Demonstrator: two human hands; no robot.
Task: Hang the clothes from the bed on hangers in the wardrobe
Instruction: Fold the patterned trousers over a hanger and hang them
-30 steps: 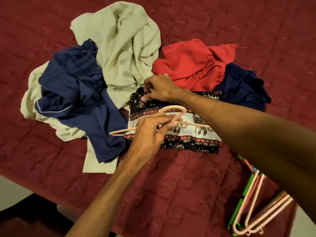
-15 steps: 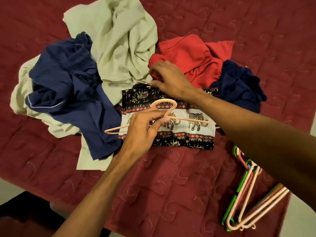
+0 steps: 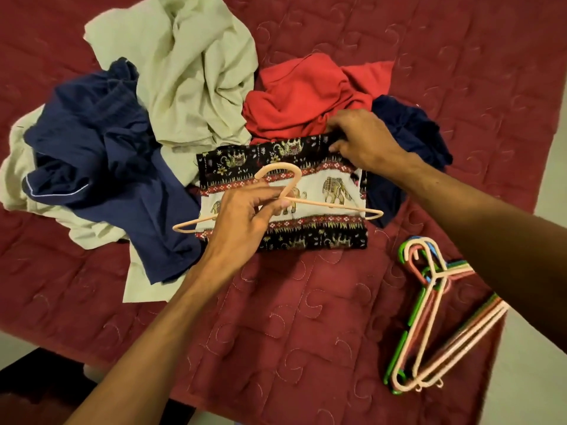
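A folded black-and-white elephant-print garment (image 3: 319, 191) lies flat on the red quilted bed (image 3: 276, 332). My left hand (image 3: 242, 216) grips a peach plastic hanger (image 3: 334, 207) by the neck, just above the garment. My right hand (image 3: 365, 142) pinches the garment's top right corner. Around it lie a pale green cloth (image 3: 190, 72), a navy garment (image 3: 101, 154), a red garment (image 3: 306, 96) and a dark blue one (image 3: 414, 133).
A pile of several coloured plastic hangers (image 3: 429, 317) lies at the bed's near right corner. The bed's near edge runs along the bottom, with pale floor (image 3: 537, 348) to the right and a dark area at the bottom left.
My right hand slid from the garment's top left to its top right corner. The left hand kept hold of the hanger over the garment. The view shifted slightly.
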